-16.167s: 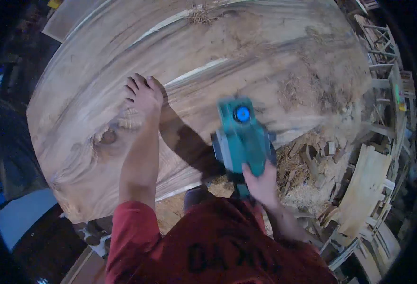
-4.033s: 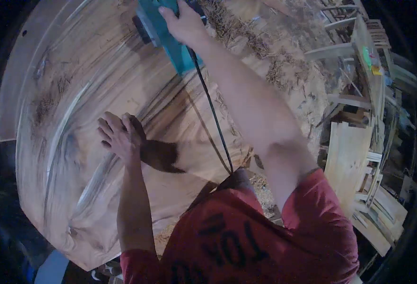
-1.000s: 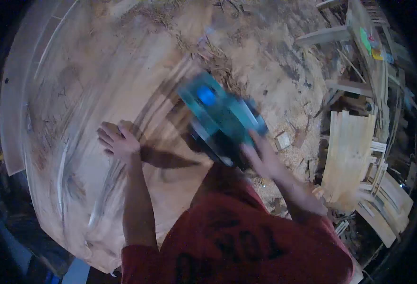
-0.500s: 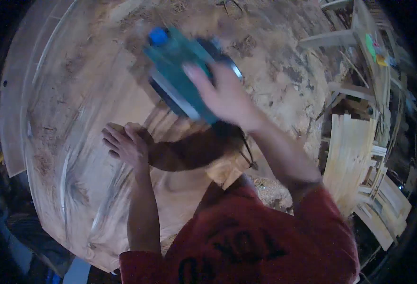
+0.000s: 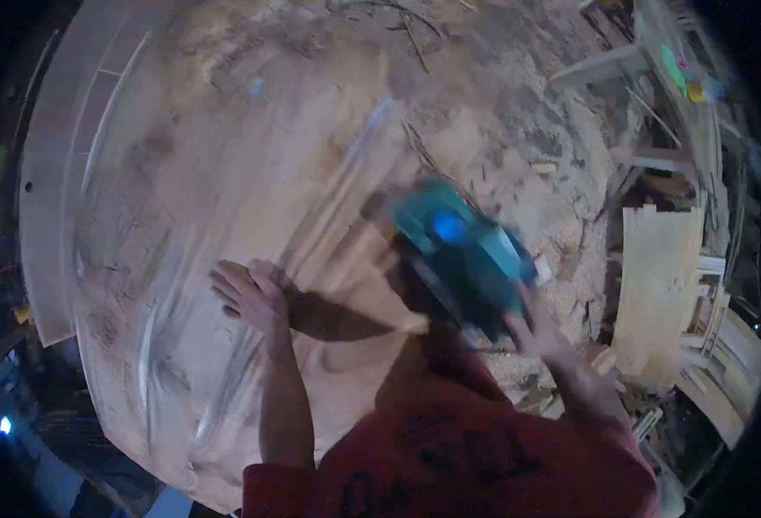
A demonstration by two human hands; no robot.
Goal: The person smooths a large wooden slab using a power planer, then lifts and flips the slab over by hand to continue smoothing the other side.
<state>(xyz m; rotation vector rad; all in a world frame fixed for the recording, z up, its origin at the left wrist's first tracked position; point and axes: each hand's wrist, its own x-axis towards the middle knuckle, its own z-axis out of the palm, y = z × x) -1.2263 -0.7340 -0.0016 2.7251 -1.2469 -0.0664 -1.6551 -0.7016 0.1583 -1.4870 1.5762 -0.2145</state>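
Note:
My right hand (image 5: 540, 332) is closed round the rear handle of a teal electric planer (image 5: 484, 259) with a blue front knob. Motion blurs the planer, which hangs by the right edge of a large wooden slab (image 5: 251, 190), close to my body. Long pale streaks and brown grain run along the slab's surface. My left hand (image 5: 251, 295) rests on the slab with its fingers spread, left of the planer. A dark shadow stretches from this hand toward the planer.
Wood shavings and sawdust (image 5: 518, 112) cover the ground at the upper right. Pale boards (image 5: 656, 293) and a wooden frame (image 5: 600, 67) stand along the right side. Thin twigs or cords (image 5: 415, 39) lie at the top.
The planer and my right hand have swung down and to the right, back toward my body. My left hand still lies spread on the slab. The view has shifted slightly.

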